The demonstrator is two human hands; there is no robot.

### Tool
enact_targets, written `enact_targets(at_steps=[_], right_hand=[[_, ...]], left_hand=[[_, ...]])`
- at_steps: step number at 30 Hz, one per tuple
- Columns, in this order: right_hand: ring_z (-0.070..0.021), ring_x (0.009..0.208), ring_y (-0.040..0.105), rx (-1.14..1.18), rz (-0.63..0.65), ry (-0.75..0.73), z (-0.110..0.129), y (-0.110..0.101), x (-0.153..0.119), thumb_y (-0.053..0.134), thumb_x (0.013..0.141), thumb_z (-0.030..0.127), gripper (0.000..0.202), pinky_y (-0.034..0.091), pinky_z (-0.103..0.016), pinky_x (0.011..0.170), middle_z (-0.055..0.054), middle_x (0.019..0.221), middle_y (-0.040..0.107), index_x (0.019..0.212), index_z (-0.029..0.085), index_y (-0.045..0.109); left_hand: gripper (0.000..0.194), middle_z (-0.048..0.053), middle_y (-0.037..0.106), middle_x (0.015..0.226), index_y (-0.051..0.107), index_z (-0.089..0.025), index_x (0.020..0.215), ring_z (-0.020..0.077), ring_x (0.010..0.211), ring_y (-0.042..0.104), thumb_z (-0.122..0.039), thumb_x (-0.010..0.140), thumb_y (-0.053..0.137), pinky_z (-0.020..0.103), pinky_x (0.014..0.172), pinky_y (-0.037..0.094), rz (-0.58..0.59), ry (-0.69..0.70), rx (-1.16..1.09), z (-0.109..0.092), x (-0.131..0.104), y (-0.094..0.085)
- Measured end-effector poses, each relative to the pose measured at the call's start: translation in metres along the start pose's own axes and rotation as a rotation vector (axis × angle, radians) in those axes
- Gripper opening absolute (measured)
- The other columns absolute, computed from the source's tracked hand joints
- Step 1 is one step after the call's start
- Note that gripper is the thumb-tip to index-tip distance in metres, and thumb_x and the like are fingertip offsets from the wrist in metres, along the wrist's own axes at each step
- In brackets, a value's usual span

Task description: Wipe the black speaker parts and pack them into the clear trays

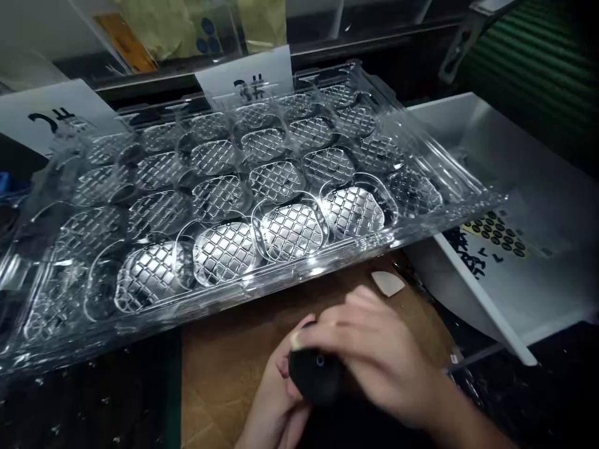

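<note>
A small black rounded part [314,377] with a tiny light mark on its face is held between my two hands, low in the view over the brown cardboard. My left hand [281,390] grips it from the left and below, fingers curled behind it. From the right, my right hand [369,349] lies over its upper edge, thumb and fingers closed on it; its fingers are slightly blurred. What kind of part it is I cannot make out. Just beyond the hands is a clear plastic blister tray [281,181] with rows of rounded pockets, tilted.
A white bin [528,274] at the right holds small black pieces [468,252] and a yellow sticker sheet [496,234]. On the cardboard [224,374] lies a whitish wedge-shaped piece [387,283]. Paper labels [253,78] with handwritten marks stand behind the tray.
</note>
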State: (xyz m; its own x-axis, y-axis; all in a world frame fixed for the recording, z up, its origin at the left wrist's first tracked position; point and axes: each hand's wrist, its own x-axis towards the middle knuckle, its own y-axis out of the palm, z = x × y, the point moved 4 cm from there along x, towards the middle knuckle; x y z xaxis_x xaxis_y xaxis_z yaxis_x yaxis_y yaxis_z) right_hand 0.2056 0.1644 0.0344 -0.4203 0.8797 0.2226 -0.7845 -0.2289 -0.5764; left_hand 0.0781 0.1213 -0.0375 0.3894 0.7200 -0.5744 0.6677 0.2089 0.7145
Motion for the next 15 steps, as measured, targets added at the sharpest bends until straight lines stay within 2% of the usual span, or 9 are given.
enact_targets(at_steps=[2,4,6,8,11,13,15], right_hand=[[-0.0143,0.080,0.057,-0.046,-0.083,0.218,-0.026,-0.005,-0.014,0.047,0.087,0.012,0.026,0.038,-0.029,0.072,0.002,0.091,0.067,0.102,0.026,0.063],[-0.0152,0.086,0.059,-0.050,-0.124,0.388,-0.049,0.001,-0.038,0.050,0.087,0.018,0.022,0.043,-0.027,0.075,0.002,0.094,0.067,0.101,0.028,0.063],[-0.0158,0.088,0.061,-0.012,-0.079,0.490,-0.067,0.019,-0.065,0.049,0.087,0.020,0.021,0.046,-0.026,0.075,0.001,0.095,0.067,0.100,0.027,0.064],[-0.0166,0.084,0.062,0.013,-0.018,0.525,-0.078,0.041,-0.086,0.049,0.086,0.020,0.020,0.049,-0.026,0.073,0.000,0.090,0.068,0.097,0.025,0.066],[-0.0174,0.080,0.063,0.012,-0.011,0.528,-0.078,0.052,-0.096,0.050,0.085,0.019,0.019,0.050,-0.027,0.071,-0.001,0.085,0.068,0.093,0.024,0.067],[-0.0172,0.085,0.063,0.010,-0.065,0.542,-0.064,0.040,-0.086,0.049,0.086,0.021,0.019,0.050,-0.026,0.072,-0.001,0.091,0.068,0.097,0.025,0.065],[-0.0160,0.091,0.061,0.027,-0.177,0.525,-0.038,0.019,-0.069,0.050,0.087,0.023,0.020,0.049,-0.023,0.073,0.001,0.099,0.066,0.102,0.027,0.062]], left_hand=[[0.061,0.004,0.064,0.114,0.062,-0.028,0.110,0.0202,0.095,0.063,-0.038,0.052,0.079,0.024,0.088,0.044,0.049,0.043,-0.064,-0.003,0.004,0.006],[0.056,0.007,0.061,0.120,0.063,-0.026,0.110,0.0232,0.095,0.064,-0.037,0.056,0.077,0.027,0.088,0.045,0.096,0.064,-0.126,-0.005,0.005,0.008],[0.055,0.009,0.062,0.119,0.062,-0.024,0.110,0.0257,0.100,0.062,-0.036,0.059,0.076,0.028,0.090,0.045,0.122,0.064,-0.161,-0.006,0.003,0.008],[0.054,0.009,0.064,0.116,0.062,-0.022,0.111,0.0269,0.105,0.059,-0.035,0.060,0.076,0.028,0.091,0.045,0.130,0.060,-0.169,-0.006,0.000,0.005],[0.055,0.008,0.063,0.117,0.062,-0.023,0.111,0.0281,0.108,0.057,-0.035,0.059,0.076,0.029,0.093,0.044,0.112,0.057,-0.155,-0.003,-0.009,0.001],[0.056,0.007,0.062,0.119,0.061,-0.024,0.112,0.0295,0.106,0.058,-0.036,0.059,0.076,0.034,0.093,0.045,0.088,0.054,-0.135,0.000,-0.017,0.001],[0.057,0.006,0.061,0.121,0.060,-0.026,0.112,0.0293,0.107,0.057,-0.037,0.058,0.076,0.037,0.093,0.045,0.049,0.064,-0.117,0.005,-0.025,0.000]])
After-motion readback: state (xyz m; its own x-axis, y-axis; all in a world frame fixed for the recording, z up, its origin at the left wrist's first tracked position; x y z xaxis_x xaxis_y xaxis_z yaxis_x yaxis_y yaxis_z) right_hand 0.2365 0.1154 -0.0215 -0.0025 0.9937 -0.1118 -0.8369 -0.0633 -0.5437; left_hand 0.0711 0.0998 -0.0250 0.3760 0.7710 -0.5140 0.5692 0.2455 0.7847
